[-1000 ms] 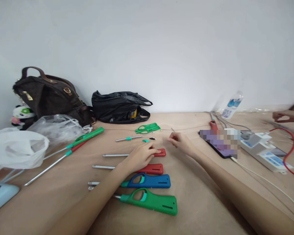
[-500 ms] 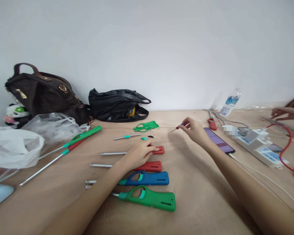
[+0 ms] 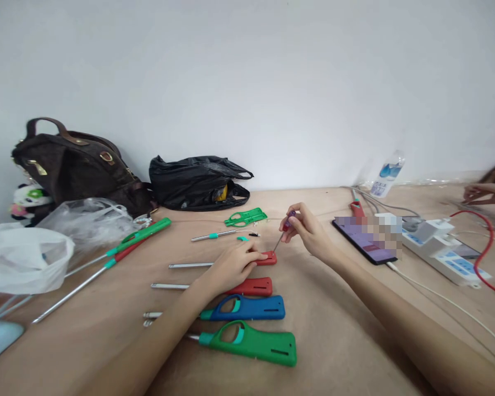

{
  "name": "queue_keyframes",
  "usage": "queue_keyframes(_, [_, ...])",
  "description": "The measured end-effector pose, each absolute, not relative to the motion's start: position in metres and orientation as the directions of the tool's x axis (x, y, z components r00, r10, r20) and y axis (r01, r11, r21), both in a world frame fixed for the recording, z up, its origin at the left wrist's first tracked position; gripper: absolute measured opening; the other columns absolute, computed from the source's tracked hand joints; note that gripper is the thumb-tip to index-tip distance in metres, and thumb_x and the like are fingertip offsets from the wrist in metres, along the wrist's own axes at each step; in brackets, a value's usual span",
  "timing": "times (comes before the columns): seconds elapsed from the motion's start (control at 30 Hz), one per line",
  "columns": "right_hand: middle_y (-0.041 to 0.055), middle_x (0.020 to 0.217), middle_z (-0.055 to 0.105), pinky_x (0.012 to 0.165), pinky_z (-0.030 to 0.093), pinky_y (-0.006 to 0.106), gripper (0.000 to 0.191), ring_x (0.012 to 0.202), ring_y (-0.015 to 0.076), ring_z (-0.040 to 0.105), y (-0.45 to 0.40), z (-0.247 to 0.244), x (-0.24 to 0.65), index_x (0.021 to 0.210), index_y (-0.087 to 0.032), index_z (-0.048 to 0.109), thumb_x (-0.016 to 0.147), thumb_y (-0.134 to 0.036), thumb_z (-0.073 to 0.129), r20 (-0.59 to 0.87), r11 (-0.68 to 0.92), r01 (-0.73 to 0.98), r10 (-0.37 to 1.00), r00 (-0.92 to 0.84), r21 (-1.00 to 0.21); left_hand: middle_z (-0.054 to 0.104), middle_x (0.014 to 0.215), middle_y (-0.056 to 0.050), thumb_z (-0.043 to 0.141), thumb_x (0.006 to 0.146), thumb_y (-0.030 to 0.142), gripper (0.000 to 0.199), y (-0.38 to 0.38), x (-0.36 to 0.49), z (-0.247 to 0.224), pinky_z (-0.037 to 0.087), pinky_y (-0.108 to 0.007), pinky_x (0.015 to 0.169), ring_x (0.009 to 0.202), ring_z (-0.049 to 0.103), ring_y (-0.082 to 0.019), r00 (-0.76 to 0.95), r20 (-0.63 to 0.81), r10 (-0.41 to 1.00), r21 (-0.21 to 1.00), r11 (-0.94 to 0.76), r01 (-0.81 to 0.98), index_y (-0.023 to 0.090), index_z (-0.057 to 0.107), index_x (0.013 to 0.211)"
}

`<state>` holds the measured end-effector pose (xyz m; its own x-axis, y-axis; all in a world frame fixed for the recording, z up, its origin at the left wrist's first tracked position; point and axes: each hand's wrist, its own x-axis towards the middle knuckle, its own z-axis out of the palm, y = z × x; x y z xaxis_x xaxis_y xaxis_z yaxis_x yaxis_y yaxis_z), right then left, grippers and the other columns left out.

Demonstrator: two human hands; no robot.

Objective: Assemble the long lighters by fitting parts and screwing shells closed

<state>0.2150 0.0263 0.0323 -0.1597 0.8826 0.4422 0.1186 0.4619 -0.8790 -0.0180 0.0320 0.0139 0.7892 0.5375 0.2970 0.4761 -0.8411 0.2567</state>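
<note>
Tan worktop (image 3: 334, 352) before a pale wall (image 3: 297, 93): screwdriver set to the end of a red lighter

Nearest lies a green lighter (image 3: 268, 347), its handle end to the right, its long axis running roughly across the view. Beyond it, nearly parallel, come a blue lighter (image 3: 256, 308) and a nearer red lighter (image 3: 256, 286), metal tubes pointing left, partly hidden by the left forearm.

Next in depth is the farther red lighter (image 3: 268, 259), flat on the worktop; its long axis runs left to right, tube to the left, handle end to the right. The left hand (image 3: 237, 264) lies over its middle, fingers bent and touching the handle; whether they close around it cannot be told. The right hand (image 3: 307, 231) grips the screwdriver (image 3: 288, 223) by its purple-and-red handle, fingers closed on it. The shaft slants down and left, its tip at the lighter's handle end; actual contact cannot be made out.

Farther back are a short metal tube with a teal collar (image 3: 213, 236), also lying crosswise, and an opened green shell (image 3: 247, 218). Against the wall rests a black plastic bag (image 3: 193, 181).
</note>
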Motion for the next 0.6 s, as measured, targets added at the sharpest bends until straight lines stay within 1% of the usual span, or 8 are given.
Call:
queue_keyframes(0.1, [-0.0022,0.077,0.061,0.055,0.055,0.031,0.023,0.055,0.0134,0.064,0.0272,0.0322,0.2160,0.096,-0.024,0.036,0.094,-0.046,0.044,0.449,0.466,0.076,0.877,-0.171,-0.882,0.060,0.100,-0.007,0.047,0.088,0.005,0.035,0.0327,-0.0182,0.0125,0.047,-0.031,0.079,0.090,0.056,-0.020,0.788,0.306,0.534,0.262,-0.843,0.470,0.021,0.067,0.112])
queue_keyframes(0.27, [-0.0032,0.075,0.060,0.052,0.054,0.030,0.022,0.054,0.0135,0.064,0.0295,0.0305,0.2153,0.097,-0.024,0.037,0.095,-0.044,0.045,0.445,0.461,0.055,0.878,-0.176,-0.886,0.060,0.101,-0.006,0.048,0.088,0.005,0.035,0.0331,-0.0187,0.0113,0.047,-0.031,0.080,0.090,0.057,-0.020,0.791,0.312,0.526,0.256,-0.848,0.464,0.022,0.066,0.113])
queue_keyframes(0.47, [-0.0016,0.077,0.061,0.052,0.055,0.030,0.022,0.053,0.0126,0.064,0.0291,0.0289,0.2137,0.097,-0.023,0.039,0.095,-0.044,0.044,0.442,0.461,0.077,0.878,-0.186,-0.884,0.060,0.100,-0.006,0.048,0.089,0.007,0.029,0.0316,-0.0189,0.0129,0.046,-0.029,0.076,0.088,0.057,-0.019,0.789,0.318,0.526,0.238,-0.850,0.471,0.019,0.068,0.108])
queue_keyframes(0.6, [-0.0009,0.078,0.061,0.055,0.055,0.030,0.020,0.056,0.0127,0.064,0.0242,0.0312,0.2113,0.097,-0.022,0.040,0.096,-0.042,0.043,0.451,0.477,0.114,0.871,-0.194,-0.872,0.061,0.100,-0.006,0.049,0.089,0.006,0.030,0.0317,-0.0185,0.0122,0.046,-0.028,0.076,0.088,0.057,-0.018,0.790,0.315,0.526,0.249,-0.849,0.466,0.019,0.067,0.109])
